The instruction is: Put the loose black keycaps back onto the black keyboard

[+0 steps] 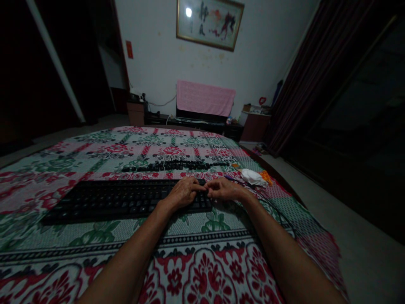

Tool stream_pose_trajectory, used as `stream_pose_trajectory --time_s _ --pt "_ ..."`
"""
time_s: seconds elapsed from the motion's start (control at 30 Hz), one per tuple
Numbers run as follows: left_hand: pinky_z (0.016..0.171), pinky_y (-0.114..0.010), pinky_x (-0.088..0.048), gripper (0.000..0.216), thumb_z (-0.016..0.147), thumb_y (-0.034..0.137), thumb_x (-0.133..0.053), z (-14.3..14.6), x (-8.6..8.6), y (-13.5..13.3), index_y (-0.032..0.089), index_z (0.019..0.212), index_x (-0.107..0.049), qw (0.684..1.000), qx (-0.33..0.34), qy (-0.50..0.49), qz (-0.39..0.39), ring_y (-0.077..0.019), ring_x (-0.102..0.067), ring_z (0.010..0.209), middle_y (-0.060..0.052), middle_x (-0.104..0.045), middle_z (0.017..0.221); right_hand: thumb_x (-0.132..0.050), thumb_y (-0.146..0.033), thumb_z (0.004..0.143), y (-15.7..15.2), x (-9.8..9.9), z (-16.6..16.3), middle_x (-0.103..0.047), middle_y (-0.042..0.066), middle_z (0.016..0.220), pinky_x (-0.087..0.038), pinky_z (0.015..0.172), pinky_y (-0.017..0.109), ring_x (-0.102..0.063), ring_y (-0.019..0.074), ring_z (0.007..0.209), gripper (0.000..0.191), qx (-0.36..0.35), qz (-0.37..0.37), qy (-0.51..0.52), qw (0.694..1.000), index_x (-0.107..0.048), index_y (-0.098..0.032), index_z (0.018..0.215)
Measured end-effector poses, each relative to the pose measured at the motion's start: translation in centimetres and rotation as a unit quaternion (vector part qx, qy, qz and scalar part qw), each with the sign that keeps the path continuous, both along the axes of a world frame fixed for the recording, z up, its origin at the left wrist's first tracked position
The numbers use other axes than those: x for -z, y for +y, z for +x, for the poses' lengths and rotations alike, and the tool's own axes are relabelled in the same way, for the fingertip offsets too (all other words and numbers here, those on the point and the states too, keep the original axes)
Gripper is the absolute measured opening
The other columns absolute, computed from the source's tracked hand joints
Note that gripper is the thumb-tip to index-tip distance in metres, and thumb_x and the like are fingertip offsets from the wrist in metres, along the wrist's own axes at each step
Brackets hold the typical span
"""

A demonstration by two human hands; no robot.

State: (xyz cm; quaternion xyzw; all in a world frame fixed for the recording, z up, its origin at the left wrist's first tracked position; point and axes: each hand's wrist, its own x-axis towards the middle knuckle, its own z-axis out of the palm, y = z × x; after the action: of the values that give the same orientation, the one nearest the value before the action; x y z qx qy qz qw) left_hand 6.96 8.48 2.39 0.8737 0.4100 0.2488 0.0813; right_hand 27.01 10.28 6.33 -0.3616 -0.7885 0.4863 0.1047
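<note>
A black keyboard (117, 198) lies flat on a flowered cloth (215, 223), and its right end is partly hidden by my hands. My left hand (185, 190) rests over the right part of the keys, its index finger stretched toward my right fingertips and the others loosely bent. At the keyboard's right edge, my right hand (223, 188) has thumb and index finger pinched together. Whatever is between them is too small and dark to make out. Behind the keyboard runs an uneven row of small loose black keycaps (177, 165).
Right of my hands lie a crumpled white item (253, 177), an orange item (266, 178) and a dark cable (281, 211). Beyond the cloth's far edge, a pink towel (205, 98) covers a screen on a low cabinet. The cloth's right edge drops toward the floor (357, 236).
</note>
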Motion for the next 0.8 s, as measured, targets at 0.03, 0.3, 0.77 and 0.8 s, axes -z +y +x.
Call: stream_pose_trajectory --time_s 0.03,0.3,0.77,0.8 --pt "0.083 -0.031 -0.037 0.042 0.069 0.010 -0.042 -0.01 0.01 0.00 0.031 0.100 -0.061 1.000 0.001 -0.001 0.003 -0.0157 -0.047 0.089 -0.002 -0.055 0.093 -0.053 -0.024 0.067 0.03 0.03 0.00 -0.054 -0.003 0.065 -0.035 0.048 0.016 -0.046 0.0063 0.054 0.027 -0.002 0.008 -0.001 1.000 -0.058 -0.015 0.092" --pt "0.084 -0.031 -0.036 0.039 0.071 0.013 -0.043 0.04 -0.07 -0.12 0.031 0.100 -0.061 1.000 0.002 0.000 0.008 -0.0158 -0.047 0.089 -0.002 -0.054 0.093 -0.053 -0.024 0.067 0.17 0.22 0.14 -0.053 -0.004 0.062 -0.034 0.047 0.016 -0.045 0.0059 0.052 0.031 -0.014 0.022 -0.004 1.000 -0.058 -0.014 0.096" --pt "0.084 -0.031 -0.036 0.038 0.072 0.014 -0.043 0.03 0.43 0.34 0.032 0.102 -0.060 1.000 -0.002 0.018 0.007 -0.0161 -0.046 0.090 -0.001 -0.053 0.095 -0.055 -0.026 0.066 0.30 0.74 0.11 -0.052 -0.003 0.063 -0.034 0.046 0.016 -0.045 0.0063 0.052 0.028 0.006 0.019 0.011 1.000 -0.057 -0.014 0.091" --pt "0.084 -0.031 -0.036 0.038 0.072 0.014 -0.043 0.06 0.41 0.31 0.032 0.102 -0.060 1.000 -0.003 0.020 0.009 -0.0160 -0.046 0.090 -0.001 -0.053 0.095 -0.055 -0.027 0.066 0.34 0.81 0.12 -0.052 -0.003 0.063 -0.035 0.047 0.017 -0.046 0.0064 0.052 0.028 0.007 0.023 0.010 1.000 -0.057 -0.014 0.092"
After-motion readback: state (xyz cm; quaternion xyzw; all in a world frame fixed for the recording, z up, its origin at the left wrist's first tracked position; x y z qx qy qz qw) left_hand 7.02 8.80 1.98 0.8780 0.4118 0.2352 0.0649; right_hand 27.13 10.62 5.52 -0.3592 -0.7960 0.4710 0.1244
